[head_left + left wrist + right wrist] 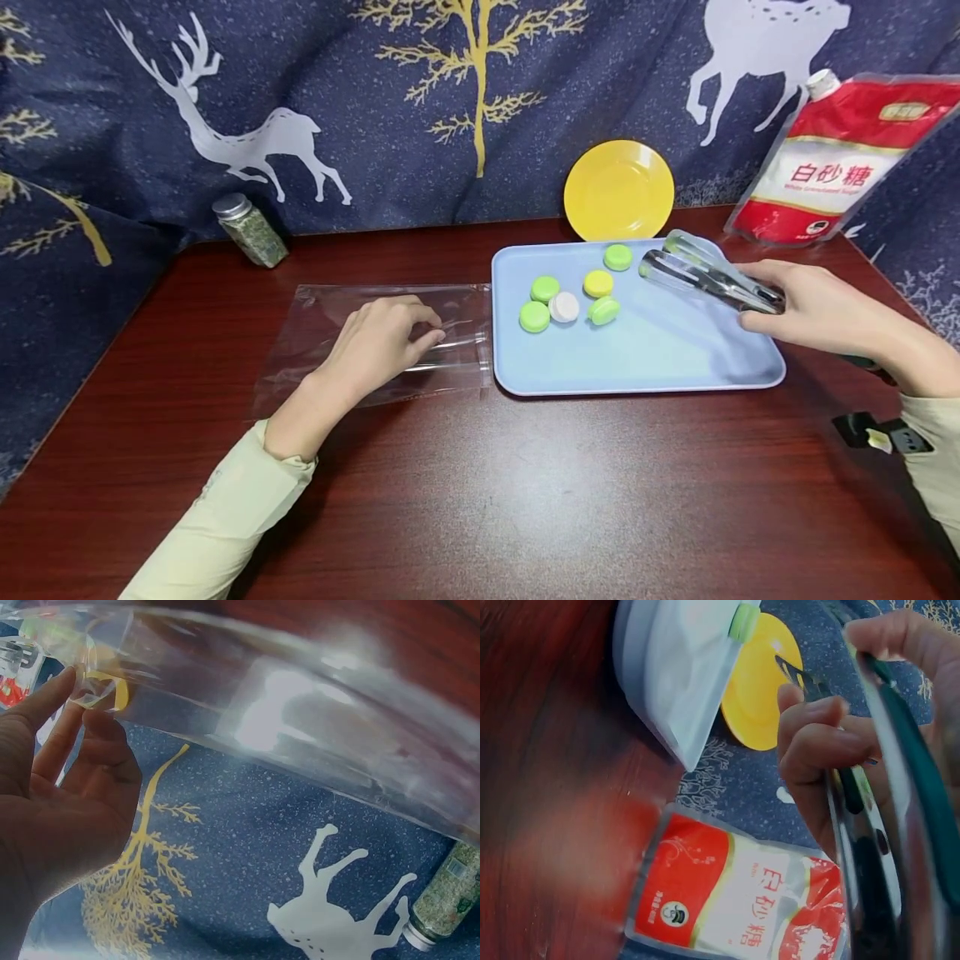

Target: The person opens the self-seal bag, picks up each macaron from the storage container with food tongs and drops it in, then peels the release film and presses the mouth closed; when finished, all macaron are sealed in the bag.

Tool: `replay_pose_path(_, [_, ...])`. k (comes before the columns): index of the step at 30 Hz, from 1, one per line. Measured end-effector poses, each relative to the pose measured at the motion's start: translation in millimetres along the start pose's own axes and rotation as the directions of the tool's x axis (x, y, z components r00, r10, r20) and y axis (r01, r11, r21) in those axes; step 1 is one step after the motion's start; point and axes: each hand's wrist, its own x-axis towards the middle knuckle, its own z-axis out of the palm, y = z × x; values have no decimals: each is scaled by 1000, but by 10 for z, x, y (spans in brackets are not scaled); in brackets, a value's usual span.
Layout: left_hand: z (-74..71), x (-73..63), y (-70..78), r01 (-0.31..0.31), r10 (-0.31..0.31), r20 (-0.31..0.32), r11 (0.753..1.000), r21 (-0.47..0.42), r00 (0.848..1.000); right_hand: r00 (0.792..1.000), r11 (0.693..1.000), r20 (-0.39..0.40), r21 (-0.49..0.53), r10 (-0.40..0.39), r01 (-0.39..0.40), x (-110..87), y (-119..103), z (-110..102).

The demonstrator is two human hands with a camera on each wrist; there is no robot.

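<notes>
A clear plastic bag [315,350] lies flat on the table, its right end against the tray's left edge. Over it my left hand [382,333] bends, and thumb and fingertips meet the film of the bag [300,712] in the left wrist view. My right hand [806,304] holds metal tongs [708,271] above the right part of a light blue tray [675,358]; the tongs' ends stand apart with nothing between them. On the tray's left half are several green macarons [535,317], a yellow macaron [598,283] and a white macaron [564,307].
Behind the tray a yellow plate [618,190] leans upright against the patterned cloth [405,167]. A red and white sugar pouch [832,167] stands at the back right. At the back left, a jar of dried herbs [251,232] leans on the cloth.
</notes>
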Motion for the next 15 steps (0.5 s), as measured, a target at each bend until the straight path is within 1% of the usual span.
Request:
replay_pose_path(3, [1,4,0,4,-4,6,1000,7,1000,1000,1000,-7,-13,-8,8,-1,-9,-1])
replay_pose_path(10, [1,3,-3,6,-6,7,1000,9,1000,999,1000,33,-1,-3,3,-31,-158,-45])
replay_pose_path(15, [-2,0,-5,5,-5,5,1000,5,1000,995,995,0,19,-97,97,-51,-228,-16])
